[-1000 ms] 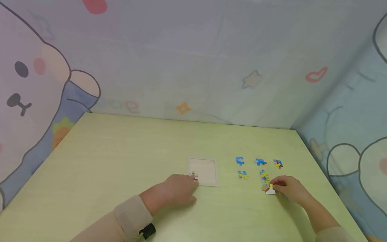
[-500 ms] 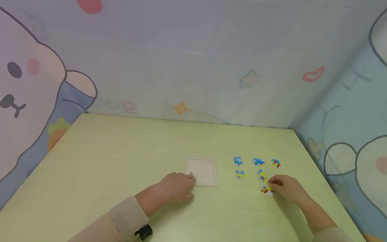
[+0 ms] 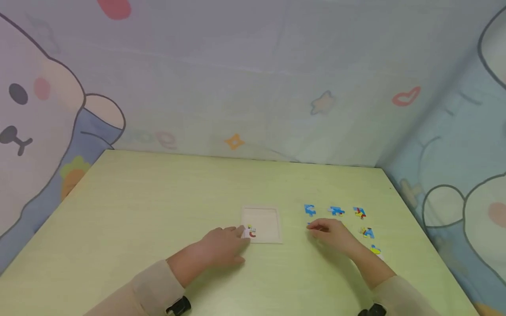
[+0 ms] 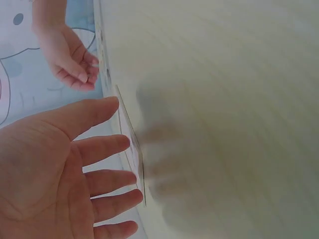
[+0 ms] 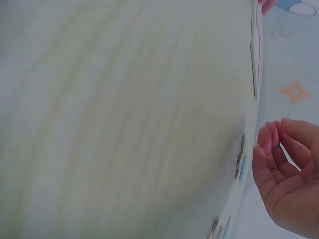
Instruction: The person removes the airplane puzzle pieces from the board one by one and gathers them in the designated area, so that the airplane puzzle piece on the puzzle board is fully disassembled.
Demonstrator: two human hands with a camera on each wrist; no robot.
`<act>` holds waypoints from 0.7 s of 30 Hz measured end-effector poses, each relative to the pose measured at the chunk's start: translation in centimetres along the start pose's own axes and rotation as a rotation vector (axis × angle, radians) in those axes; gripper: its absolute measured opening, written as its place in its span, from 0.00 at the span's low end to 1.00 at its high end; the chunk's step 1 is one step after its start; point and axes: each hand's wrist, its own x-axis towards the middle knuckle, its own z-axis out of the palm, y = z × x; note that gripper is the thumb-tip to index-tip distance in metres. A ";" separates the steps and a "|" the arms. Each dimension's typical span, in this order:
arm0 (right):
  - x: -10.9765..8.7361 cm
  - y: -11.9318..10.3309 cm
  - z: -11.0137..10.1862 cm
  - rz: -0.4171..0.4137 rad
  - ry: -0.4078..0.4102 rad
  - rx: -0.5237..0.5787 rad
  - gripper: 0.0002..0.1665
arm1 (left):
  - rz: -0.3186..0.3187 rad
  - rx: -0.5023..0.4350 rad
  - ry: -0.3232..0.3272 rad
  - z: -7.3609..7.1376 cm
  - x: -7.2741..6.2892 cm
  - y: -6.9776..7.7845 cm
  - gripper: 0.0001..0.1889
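In the head view a light wooden puzzle frame (image 3: 262, 208) lies on the table, with a small puzzle piece (image 3: 251, 231), red and yellow on white, in its lower left corner. My left hand (image 3: 222, 246) is at the frame's left edge, fingertips beside that piece. Its fingers (image 4: 112, 177) are spread and nearly straight. My right hand (image 3: 334, 237) hovers over the puzzle pieces to the right of the frame, partly covering one. In the right wrist view its fingers (image 5: 279, 159) are loosely curled, and I see nothing between them. Any pieces under this hand and forearm are hidden.
Blue pieces (image 3: 310, 210), (image 3: 337, 211) and a red-blue piece (image 3: 359, 213) lie in a row farther back. Two more pieces, one yellow-blue (image 3: 366, 232), another mostly yellow (image 3: 375, 249), lie right of the right forearm. A printed cloth wall (image 3: 221, 87) stands behind the table.
My right hand has moved left from the front pieces, uncovering two pieces on its right. My left hand has drawn slightly left, showing more of the piece in the frame's corner.
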 end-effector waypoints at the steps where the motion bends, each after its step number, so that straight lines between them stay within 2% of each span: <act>1: 0.4 -0.5 0.5 0.001 -0.012 0.016 0.12 | -0.002 0.003 -0.006 0.0 -0.1 0.0 0.27; 7: 2.9 -3.8 3.7 0.011 -0.085 0.040 0.13 | -0.001 0.019 -0.015 0.0 -0.5 0.1 0.30; 13: 4.8 -5.9 6.9 -0.088 -0.184 -0.065 0.13 | 0.011 0.018 -0.019 0.3 -0.1 0.0 0.30; 17: 5.2 -6.4 7.9 -0.121 -0.273 -0.126 0.16 | 0.004 -0.019 -0.044 0.5 -0.1 0.0 0.32; 21: 5.4 -6.7 8.1 -0.122 -0.298 -0.128 0.18 | -0.014 -0.026 -0.057 0.7 -0.2 -0.2 0.35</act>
